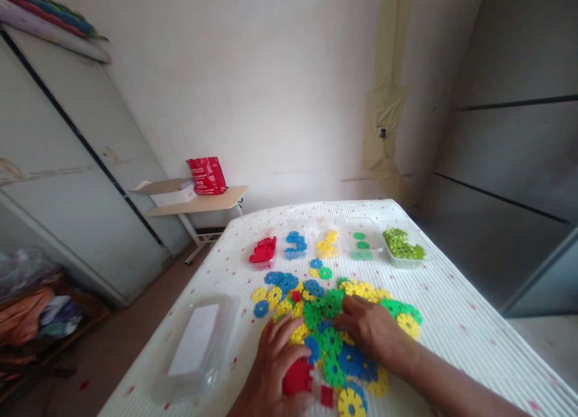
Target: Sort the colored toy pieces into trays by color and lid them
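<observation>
The fingers of the left hand (273,363) are spread loosely over the near left part of a pile of notched plastic discs (333,340), a red piece (297,376) showing between index finger and thumb (whether they grip it, I cannot tell). The fingers of the right hand (372,326) bend down into the pile, beside a green disc (333,303); their tips are hidden, so their grasp cannot be told. Blue, yellow and green discs lie around and between both hands on the white-covered table (456,344). Beyond stand five clear containers, holding red pieces (263,249), blue pieces (295,242), yellow pieces (327,245), green pieces (362,245) and lime pieces (400,243). Left of the pile lies a clear plastic box (215,357) with a white panel.
</observation>
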The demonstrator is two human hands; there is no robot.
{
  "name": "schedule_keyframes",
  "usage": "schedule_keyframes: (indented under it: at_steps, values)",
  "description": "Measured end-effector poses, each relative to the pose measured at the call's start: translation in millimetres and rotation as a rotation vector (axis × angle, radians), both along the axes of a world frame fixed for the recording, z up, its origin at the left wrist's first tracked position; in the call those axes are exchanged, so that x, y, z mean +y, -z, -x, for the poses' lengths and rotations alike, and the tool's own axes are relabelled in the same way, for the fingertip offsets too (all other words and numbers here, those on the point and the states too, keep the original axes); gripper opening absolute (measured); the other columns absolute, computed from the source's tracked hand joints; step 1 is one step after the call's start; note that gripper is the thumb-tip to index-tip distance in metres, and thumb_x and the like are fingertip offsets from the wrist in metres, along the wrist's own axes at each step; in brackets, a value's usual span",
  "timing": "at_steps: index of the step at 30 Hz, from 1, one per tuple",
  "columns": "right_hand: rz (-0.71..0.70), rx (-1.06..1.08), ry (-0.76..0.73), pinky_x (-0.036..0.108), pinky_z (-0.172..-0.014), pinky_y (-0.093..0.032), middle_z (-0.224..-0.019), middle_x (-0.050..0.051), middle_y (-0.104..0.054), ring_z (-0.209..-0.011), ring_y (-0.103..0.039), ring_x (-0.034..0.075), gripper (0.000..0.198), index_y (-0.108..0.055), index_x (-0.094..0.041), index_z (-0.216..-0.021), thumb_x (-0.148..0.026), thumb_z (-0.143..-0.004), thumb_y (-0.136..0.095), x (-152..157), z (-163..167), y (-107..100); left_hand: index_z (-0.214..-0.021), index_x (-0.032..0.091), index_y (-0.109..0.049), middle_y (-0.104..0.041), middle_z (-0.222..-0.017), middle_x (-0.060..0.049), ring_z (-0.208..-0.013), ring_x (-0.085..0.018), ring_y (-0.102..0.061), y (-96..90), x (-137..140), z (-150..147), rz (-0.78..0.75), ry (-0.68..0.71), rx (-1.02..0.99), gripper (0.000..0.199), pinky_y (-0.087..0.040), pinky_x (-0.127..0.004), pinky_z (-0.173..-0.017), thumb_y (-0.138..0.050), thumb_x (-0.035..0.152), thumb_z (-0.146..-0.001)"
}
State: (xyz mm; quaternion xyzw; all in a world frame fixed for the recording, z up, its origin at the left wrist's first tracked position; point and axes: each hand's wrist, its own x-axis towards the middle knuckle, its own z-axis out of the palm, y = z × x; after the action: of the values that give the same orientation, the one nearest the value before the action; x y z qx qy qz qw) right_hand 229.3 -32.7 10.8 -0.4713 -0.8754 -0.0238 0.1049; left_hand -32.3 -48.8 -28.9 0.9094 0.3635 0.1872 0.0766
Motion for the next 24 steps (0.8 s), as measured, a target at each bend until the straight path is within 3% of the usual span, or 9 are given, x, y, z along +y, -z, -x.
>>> schedule_keyframes:
  at_steps: [5, 9, 13, 17, 21, 24]
  values:
    - [-0.036, -0.03, -0.059, 0.021, -0.047, -0.027, -0.074, 0.003, -0.057, -0.063, -0.051, 0.012, 0.022, -0.063, -0.023, -0.082, -0.028, -0.088, -0.043, 12.3, 8.3, 15.2, -0.086, 0.021, -0.058, -0.033, -0.141, -0.006, -0.13, -0.03, -0.024, 0.4, -4.2, -2.5, 0.018, -0.079, -0.032, 0.021, -0.024, -0.052, -0.105, -0.057, 0.037, -0.072]
    - [-0.003, -0.018, -0.006, 0.02, -0.048, -0.029, -0.07, 0.003, -0.056, -0.059, -0.051, 0.011, 0.026, -0.062, -0.019, -0.07, -0.028, -0.086, -0.045, 20.4, -2.3, 23.0, -0.076, 0.02, -0.057, -0.036, -0.138, -0.006, -0.13, -0.029, -0.026, 4.6, -4.5, -4.9, 0.016, -0.177, -0.074, 0.006, -0.029, -0.049, -0.103, -0.055, 0.022, -0.071]
    - [0.114, 0.129, -0.036, 0.021, -0.053, -0.035, -0.076, 0.003, -0.057, -0.062, -0.052, 0.01, 0.02, -0.063, -0.019, -0.075, -0.023, -0.085, -0.046, 19.5, -13.4, 15.4, -0.094, 0.022, -0.058, -0.037, -0.137, -0.007, -0.128, -0.027, -0.03, 6.8, -3.1, -6.0, -0.002, -0.156, -0.088, 0.022, -0.033, -0.046, -0.103, -0.054, 0.021, -0.072]
    - [0.274, 0.445, -0.066, 0.021, -0.063, -0.039, -0.08, 0.002, -0.058, -0.071, -0.054, 0.011, 0.022, -0.063, -0.021, -0.087, -0.024, -0.088, -0.041, 16.2, -17.9, 3.9, -0.115, 0.024, -0.051, -0.041, -0.135, -0.008, -0.126, -0.024, -0.035, 10.5, -1.6, -3.6, -0.078, -0.126, -0.106, 0.038, -0.033, -0.045, -0.103, -0.052, 0.023, -0.077]
    - [0.477, 0.714, -0.05, 0.021, -0.058, -0.038, -0.072, 0.0, -0.056, -0.065, -0.05, 0.011, 0.028, -0.062, -0.018, -0.081, -0.036, -0.088, -0.041, 15.7, -14.1, 0.2, -0.121, 0.026, -0.047, -0.049, -0.128, -0.007, -0.12, -0.023, -0.043, 12.1, 3.4, -0.8, -0.162, -0.159, -0.141, 0.043, -0.029, -0.049, -0.104, -0.052, 0.023, -0.078]
    - [0.569, 0.846, 0.015, 0.021, -0.053, -0.035, -0.068, -0.001, -0.053, -0.06, -0.044, 0.01, 0.036, -0.061, -0.016, -0.08, -0.046, -0.085, -0.041, 14.8, -8.6, -2.0, -0.116, 0.027, -0.052, -0.058, -0.118, -0.005, -0.11, -0.022, -0.051, 3.1, 9.5, -5.7, -0.168, -0.213, -0.219, 0.039, -0.035, -0.047, -0.1, -0.053, 0.024, -0.077]
